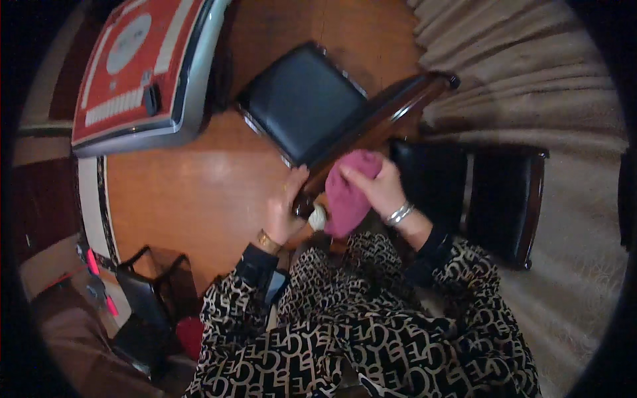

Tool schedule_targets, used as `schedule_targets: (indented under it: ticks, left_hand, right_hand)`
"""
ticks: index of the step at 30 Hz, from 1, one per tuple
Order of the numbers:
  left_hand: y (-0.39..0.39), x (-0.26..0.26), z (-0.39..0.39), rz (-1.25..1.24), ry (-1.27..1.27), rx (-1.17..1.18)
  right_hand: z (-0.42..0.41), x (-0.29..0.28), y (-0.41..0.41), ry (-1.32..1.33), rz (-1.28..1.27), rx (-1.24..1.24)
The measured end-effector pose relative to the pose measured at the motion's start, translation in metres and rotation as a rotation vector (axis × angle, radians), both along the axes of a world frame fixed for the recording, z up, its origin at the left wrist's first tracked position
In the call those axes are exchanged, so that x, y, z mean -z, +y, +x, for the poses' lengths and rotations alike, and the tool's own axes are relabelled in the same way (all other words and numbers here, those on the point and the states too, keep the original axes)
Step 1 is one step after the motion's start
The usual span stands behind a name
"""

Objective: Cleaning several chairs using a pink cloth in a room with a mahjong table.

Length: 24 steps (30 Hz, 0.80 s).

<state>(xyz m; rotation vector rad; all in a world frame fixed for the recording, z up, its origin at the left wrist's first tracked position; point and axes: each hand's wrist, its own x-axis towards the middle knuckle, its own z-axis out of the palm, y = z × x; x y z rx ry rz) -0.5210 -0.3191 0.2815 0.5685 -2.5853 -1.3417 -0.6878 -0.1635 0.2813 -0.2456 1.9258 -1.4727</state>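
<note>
A pink cloth is bunched in my right hand and hangs beside the chair's back. My left hand grips the near end of the dark wooden backrest, fingers along its edge. This chair has a square black padded seat, which lies beyond my hands. Between the left hand and the cloth shows a small whitish thing; what it is, I cannot tell.
At upper left stands what looks like a mahjong table with a red top, pale rows and a small dark object. Black seating is at right, below a beige curtain. A black chair stands lower left on the wooden floor.
</note>
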Motion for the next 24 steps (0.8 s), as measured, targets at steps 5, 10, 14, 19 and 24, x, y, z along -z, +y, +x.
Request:
schedule_targets:
  ticks: [5,10,14,19,24]
  left_hand:
    - [-0.010,-0.026,-0.006,-0.042,0.086,-0.075]
    - [-0.017,-0.036,-0.003,-0.084,0.192,-0.139]
    - [-0.030,-0.037,-0.002,-0.128,0.352,-0.153]
    - [-0.055,-0.063,-0.017,-0.136,0.759,-0.021]
    - [-0.054,-0.132,-0.029,0.094,0.651,0.093]
  right_hand:
    - [-0.004,-0.031,-0.022,-0.097,-0.163,0.025]
    - [0.005,-0.049,-0.035,0.027,-0.231,0.056]
    - [0.007,-0.034,-0.031,0.190,-0.419,0.032]
    - [0.006,-0.036,-0.028,0.275,-0.342,-0.036]
    - [0.012,-0.055,-0.022,0.405,-0.357,-0.055]
